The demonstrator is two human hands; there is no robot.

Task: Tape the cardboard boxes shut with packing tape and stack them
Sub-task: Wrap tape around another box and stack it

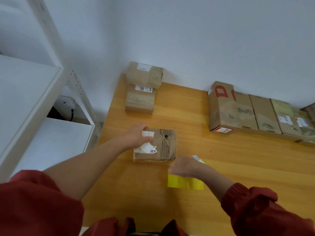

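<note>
One creased, squarish cardboard box (164, 144) seems gripped by the left hand (136, 135).

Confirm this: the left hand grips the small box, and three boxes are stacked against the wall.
Not quite. The head view shows the stack against the wall has two boxes, not three. The left hand does grip the small box.

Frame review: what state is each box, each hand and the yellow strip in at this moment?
near box: flat on the table, flaps closed, label torn.
left hand: grips the near box's far left edge.
right hand: blurred at the box's near right corner; grip unclear.
yellow strip: likely tape, spread flat below the right hand.
rear boxes: two stacked, closed.
row of boxes: side by side along the wall, closed.
</note>
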